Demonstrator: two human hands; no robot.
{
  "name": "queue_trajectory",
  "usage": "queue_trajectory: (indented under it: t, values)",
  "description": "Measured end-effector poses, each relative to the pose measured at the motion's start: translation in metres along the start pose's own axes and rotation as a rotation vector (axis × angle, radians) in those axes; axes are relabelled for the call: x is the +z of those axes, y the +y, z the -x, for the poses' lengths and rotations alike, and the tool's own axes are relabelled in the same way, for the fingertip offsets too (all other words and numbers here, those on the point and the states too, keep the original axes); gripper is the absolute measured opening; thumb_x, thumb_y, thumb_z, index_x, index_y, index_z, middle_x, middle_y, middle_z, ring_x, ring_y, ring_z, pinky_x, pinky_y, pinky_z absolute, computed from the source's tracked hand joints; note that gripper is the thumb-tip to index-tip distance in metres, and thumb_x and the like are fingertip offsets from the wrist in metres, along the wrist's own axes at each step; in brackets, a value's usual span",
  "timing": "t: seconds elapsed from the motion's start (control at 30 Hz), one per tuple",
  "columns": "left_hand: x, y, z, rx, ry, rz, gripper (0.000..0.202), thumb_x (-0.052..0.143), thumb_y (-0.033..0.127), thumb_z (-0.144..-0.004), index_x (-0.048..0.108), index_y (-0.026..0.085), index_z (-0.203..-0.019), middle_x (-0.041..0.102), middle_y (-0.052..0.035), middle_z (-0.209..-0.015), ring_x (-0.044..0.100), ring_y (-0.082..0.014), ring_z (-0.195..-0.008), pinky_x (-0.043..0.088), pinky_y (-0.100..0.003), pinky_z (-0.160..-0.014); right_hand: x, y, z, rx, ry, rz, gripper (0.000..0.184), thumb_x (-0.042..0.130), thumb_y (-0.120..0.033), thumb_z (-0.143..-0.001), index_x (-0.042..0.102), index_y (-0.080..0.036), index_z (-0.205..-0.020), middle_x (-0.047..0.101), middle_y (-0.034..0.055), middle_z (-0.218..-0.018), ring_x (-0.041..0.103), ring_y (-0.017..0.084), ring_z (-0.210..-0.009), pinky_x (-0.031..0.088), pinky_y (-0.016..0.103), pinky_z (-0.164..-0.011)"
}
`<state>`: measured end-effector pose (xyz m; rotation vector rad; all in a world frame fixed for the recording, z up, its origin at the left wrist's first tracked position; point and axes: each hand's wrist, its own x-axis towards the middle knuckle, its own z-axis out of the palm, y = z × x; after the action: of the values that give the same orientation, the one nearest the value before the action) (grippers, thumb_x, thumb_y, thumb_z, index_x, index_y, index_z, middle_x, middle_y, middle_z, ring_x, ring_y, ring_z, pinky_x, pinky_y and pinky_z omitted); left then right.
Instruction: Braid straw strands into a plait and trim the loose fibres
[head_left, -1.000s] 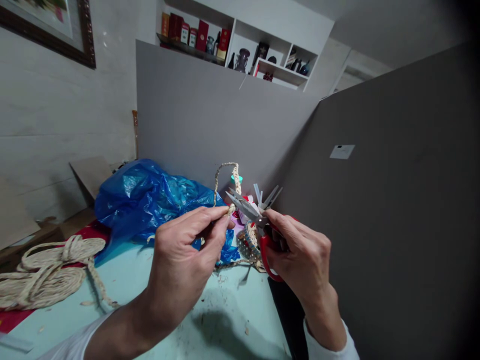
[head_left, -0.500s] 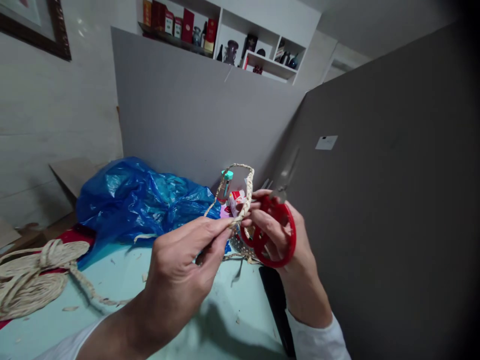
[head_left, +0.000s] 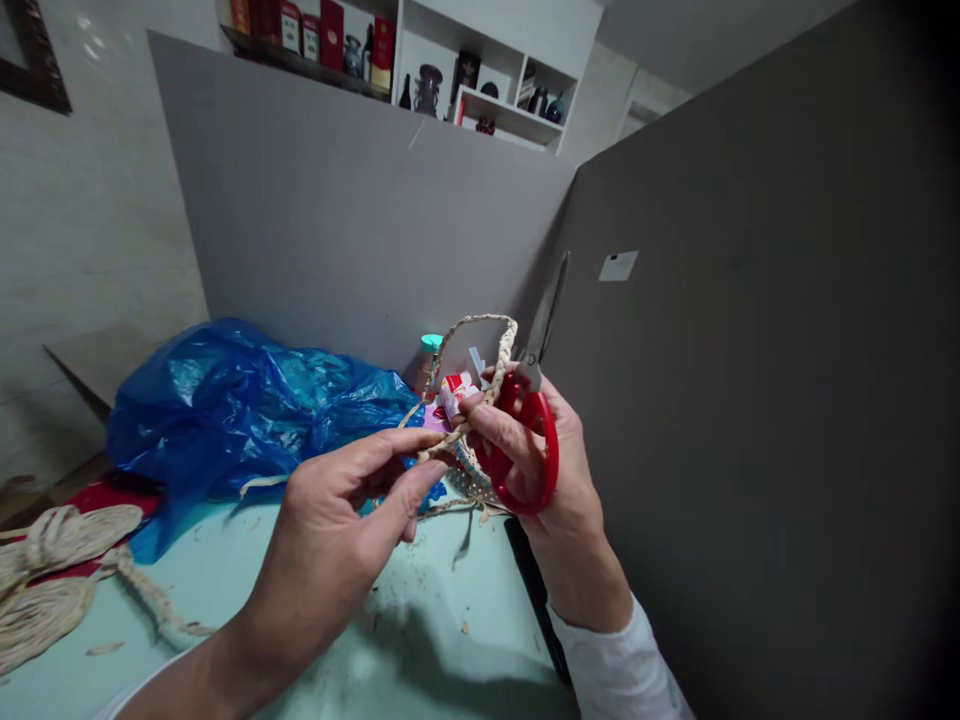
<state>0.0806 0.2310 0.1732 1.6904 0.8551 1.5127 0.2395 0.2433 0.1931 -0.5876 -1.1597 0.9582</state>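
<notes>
A pale straw-like braided cord [head_left: 505, 362] arches up between my hands, thicker on the right side and thinner where it loops back down to the left. My left hand [head_left: 330, 530] has the braid's end between thumb and forefinger. With finger and thumb, my right hand [head_left: 574, 480] grips the braid farther up. Red-handled scissors [head_left: 552, 440] hang on the fingers of that same hand, blades pointing up and away from the cord. The blades look closed together. Part of the braid is hidden behind the right fingers.
Bundled pale braid [head_left: 49, 600] lies at left on something red. A blue plastic bag [head_left: 225, 410] fills the back left of the pale green table [head_left: 420, 620]. A green-capped jar [head_left: 431, 343] and a red-and-white packet [head_left: 456, 392] stand behind my hands. Grey panels [head_left: 360, 220] enclose the back and right.
The view has shifted to the right. My left fingers have loosened and show more of the braid's end, while my right thumb and finger now pinch the braid. The scissors have turned more upright.
</notes>
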Motion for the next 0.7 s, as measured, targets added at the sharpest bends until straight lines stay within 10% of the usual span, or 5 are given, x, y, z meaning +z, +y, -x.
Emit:
queue_trajectory:
  t: [0.7]
  values:
    - [-0.005,0.006,0.003,0.134,-0.038,-0.2,0.013,0.061,0.023,-0.091,0.074,0.025,-0.094,0.059,0.0071,-0.062,0.048,-0.0074,-0.051,0.04,-0.017,-0.048,-0.018,-0.012,0.001,-0.198,0.235,0.174,0.019,0.081,-0.031,-0.077,0.066,-0.027,-0.089,0.07,-0.0026,-0.086,0.064,0.012,-0.067,0.053,0.024,-0.056]
